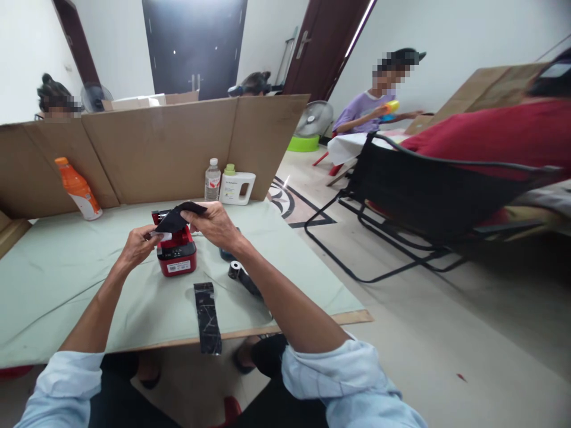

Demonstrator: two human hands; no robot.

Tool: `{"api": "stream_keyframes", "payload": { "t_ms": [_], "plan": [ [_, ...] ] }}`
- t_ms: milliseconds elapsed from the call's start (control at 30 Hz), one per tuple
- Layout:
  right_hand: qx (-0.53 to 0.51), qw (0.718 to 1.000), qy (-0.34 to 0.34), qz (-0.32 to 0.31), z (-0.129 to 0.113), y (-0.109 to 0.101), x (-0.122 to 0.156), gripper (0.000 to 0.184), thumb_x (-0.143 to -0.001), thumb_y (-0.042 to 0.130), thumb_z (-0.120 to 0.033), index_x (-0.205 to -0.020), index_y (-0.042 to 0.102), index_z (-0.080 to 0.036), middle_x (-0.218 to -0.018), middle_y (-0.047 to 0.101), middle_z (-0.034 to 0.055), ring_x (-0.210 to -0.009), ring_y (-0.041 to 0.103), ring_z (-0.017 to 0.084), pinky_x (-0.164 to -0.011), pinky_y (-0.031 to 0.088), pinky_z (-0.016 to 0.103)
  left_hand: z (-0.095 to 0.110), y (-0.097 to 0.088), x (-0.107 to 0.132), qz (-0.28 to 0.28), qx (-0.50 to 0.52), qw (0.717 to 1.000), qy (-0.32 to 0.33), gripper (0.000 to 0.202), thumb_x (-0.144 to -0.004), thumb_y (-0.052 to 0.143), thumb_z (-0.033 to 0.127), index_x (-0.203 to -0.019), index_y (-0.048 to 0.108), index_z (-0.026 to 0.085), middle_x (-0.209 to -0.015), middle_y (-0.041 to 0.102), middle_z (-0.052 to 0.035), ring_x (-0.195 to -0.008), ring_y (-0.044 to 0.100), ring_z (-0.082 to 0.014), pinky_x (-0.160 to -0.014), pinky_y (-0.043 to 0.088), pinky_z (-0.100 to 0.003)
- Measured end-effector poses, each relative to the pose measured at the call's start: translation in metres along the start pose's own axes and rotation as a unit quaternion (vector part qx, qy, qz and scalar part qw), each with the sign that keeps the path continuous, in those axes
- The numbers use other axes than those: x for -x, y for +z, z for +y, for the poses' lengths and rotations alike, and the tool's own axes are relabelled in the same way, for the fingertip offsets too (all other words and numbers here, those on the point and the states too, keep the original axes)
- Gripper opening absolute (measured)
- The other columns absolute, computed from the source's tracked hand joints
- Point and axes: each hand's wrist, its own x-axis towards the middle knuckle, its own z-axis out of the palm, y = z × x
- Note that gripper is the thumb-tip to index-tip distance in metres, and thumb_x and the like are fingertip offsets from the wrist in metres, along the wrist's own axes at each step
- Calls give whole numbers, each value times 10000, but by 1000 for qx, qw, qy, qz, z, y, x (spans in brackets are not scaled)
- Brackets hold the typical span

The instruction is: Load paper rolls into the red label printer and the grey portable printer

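Between my two hands a black cloth-like piece (181, 219) is stretched, its material not certain. My left hand (139, 245) pinches its lower left end, with a bit of white showing at the fingertips. My right hand (215, 223) grips the upper right end, fingers closed. Directly behind and under the piece stands a red and black device (177, 261) with a white label on its front; its upper part is partly covered. Nearer to me a shiny black strip (207, 318) hangs over the table's front edge. A dark object with a small white-cored roll (235, 269) lies beside my right forearm, partly hidden.
Along a cardboard screen (169, 148) stand an orange bottle (78, 187), a clear bottle (213, 181) and a white jug (238, 187). A pale green cloth covers the table (111, 315). To the right are a black folding chair (428, 208), a fan (314, 119) and seated people.
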Motion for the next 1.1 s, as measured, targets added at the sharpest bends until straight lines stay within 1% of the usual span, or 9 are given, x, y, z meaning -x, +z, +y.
{"api": "stream_keyframes", "payload": {
  "t_ms": [100,233,333,433,567,633,833,967,1100],
  "plan": [
    [3,1000,-12,-15,-9,5,20,319,-949,665,-429,-802,718,-151,-676,589,-13,-618,533,114,-563,443,235,3,-18,12,34,-21,999,3,386,-803,749,481,-989,798,146,-748,687,-20,-588,549,-130,-549,484,-246],
    [28,996,-69,-57,-8,19,50,157,-966,676,-273,-946,793,-169,-872,734,35,-773,665,147,-696,528,257,-1,-36,33,61,-85,994,34,305,-835,719,410,-1005,809,174,-924,766,-73,-679,642,-160,-609,527,-275],
    [77,985,-126,-91,4,36,74,171,-988,639,-193,-1034,804,-188,-985,768,72,-873,725,171,-776,566,277,-8,-45,48,70,-139,985,70,231,-842,656,293,-979,813,194,-995,788,-89,-869,711,-206,-733,566,-302],
    [145,968,-169,-114,21,56,97,221,-999,600,-145,-1111,787,-182,-1043,768,96,-934,735,191,-810,575,294,-17,-51,62,63,-173,980,74,264,-827,594,199,-980,809,199,-1023,793,-88,-946,723,-212,-779,576,-304],
    [223,949,-175,-139,35,77,120,237,-971,636,-122,-1156,761,-201,-1063,760,80,-926,719,182,-773,546,269,-29,-55,76,53,-196,977,66,354,-781,520,109,-979,803,187,-1033,790,-89,-944,726,-200,-718,564,-274],
    [253,942,-166,-145,37,85,128,249,-958,655,-121,-1166,751,-220,-1077,753,66,-911,707,169,-743,519,251,-35,-55,81,51,-202,976,65,379,-773,498,92,-983,801,181,-1039,789,-90,-953,727,-198,-725,568,-273],
    [310,921,-161,-172,37,96,145,261,-938,687,-137,-1184,709,-223,-1062,726,57,-887,669,161,-668,444,248,-51,-56,93,54,-208,975,59,405,-769,488,81,-1004,800,186,-1050,785,-82,-957,726,-195,-794,593,-291],
    [331,907,-168,-198,36,105,153,215,-947,686,-179,-1160,691,-209,-1046,704,63,-878,642,169,-687,439,267,-61,-57,102,53,-216,974,50,434,-735,477,69,-1006,798,180,-1066,783,-89,-990,727,-206,-785,594,-292],
    [343,901,-168,-206,32,121,158,150,-968,656,-186,-1112,692,-208,-1004,687,58,-831,614,165,-665,416,272,-65,-60,110,57,-234,970,33,441,-724,473,63,-1004,792,181,-1068,781,-90,-1003,725,-208,-768,588,-286]
  ]
}}
